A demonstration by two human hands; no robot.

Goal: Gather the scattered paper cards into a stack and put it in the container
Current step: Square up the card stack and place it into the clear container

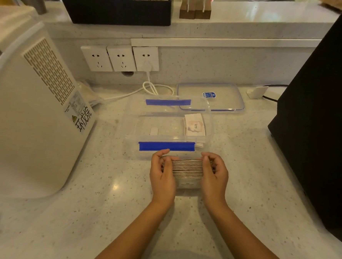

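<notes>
Left hand [162,172] and right hand [213,175] are clamped on the short ends of one card stack [186,169], held on edge between them just above the countertop [102,195]. Paper cards are judged light and bendy, prone to fanning or slipping; both ends are best kept squeezed. Just beyond the fingertips, one clear container [167,127] with two blue latches is seen open, some cards [194,124] already inside. One lid [211,96] lies farther beyond.
</notes>
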